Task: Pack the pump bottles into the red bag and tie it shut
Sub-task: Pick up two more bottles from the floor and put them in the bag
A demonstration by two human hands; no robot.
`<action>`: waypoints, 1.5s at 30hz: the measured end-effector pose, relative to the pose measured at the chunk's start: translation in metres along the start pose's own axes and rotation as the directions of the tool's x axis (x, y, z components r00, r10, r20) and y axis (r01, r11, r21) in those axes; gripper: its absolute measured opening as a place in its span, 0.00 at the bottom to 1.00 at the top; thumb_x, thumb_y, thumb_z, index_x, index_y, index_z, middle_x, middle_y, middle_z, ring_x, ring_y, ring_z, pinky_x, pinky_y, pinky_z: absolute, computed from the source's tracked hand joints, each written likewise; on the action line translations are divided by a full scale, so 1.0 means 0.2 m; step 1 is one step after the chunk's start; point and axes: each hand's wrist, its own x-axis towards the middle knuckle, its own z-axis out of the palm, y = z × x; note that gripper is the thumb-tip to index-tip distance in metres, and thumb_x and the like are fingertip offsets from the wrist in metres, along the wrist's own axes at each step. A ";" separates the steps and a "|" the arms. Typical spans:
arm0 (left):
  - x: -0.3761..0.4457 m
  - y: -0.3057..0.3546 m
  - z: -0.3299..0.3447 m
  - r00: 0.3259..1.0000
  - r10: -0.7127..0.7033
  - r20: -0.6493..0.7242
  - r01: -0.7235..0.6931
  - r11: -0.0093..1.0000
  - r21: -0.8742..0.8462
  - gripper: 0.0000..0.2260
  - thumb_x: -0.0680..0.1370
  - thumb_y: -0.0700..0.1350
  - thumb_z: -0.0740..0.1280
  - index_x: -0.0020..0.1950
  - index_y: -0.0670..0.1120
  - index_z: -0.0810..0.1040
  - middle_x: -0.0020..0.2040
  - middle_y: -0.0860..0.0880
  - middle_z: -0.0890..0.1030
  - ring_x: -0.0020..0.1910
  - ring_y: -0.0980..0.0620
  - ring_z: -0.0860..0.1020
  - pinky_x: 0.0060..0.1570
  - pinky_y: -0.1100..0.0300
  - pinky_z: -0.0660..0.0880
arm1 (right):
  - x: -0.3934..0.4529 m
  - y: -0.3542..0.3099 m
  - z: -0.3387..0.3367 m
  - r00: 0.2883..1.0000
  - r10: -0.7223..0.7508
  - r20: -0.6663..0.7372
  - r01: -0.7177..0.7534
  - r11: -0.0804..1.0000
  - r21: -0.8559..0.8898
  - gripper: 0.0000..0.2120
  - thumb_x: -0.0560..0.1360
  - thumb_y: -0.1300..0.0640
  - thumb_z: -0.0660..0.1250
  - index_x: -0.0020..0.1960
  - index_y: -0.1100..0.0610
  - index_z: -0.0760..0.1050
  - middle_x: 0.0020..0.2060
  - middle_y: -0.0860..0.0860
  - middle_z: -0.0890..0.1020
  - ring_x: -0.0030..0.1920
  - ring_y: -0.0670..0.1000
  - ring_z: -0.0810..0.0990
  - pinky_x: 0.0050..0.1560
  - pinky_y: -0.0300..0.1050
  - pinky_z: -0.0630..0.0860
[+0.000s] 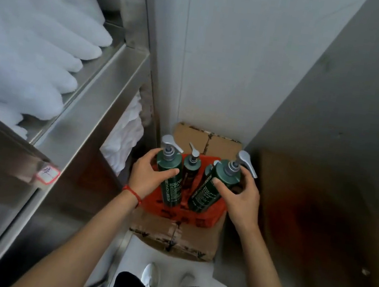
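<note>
Hands grip 2 green pump bottles above the red bag, which lies on a cardboard box. The left hand wraps the left bottle; the right hand wraps the right bottle. A smaller dark bottle stands between them.

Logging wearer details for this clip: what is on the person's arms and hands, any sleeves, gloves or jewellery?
Both forearms are bare, with no sleeves in view and no gloves. The left hand has a thin red string bracelet at the wrist. The right hand and its wrist show nothing worn: no watch, ring or band visible.
</note>
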 end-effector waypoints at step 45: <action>0.14 -0.60 0.35 0.963 -0.050 0.265 0.053 0.999 -0.005 0.29 0.64 0.37 0.76 0.63 0.41 0.70 0.61 0.42 0.76 0.61 0.46 0.74 0.62 0.47 0.71 | 0.04 0.70 0.29 0.991 0.108 0.077 -0.094 0.981 -0.170 0.27 0.64 0.53 0.76 0.59 0.49 0.69 0.57 0.49 0.77 0.58 0.49 0.75 0.59 0.49 0.74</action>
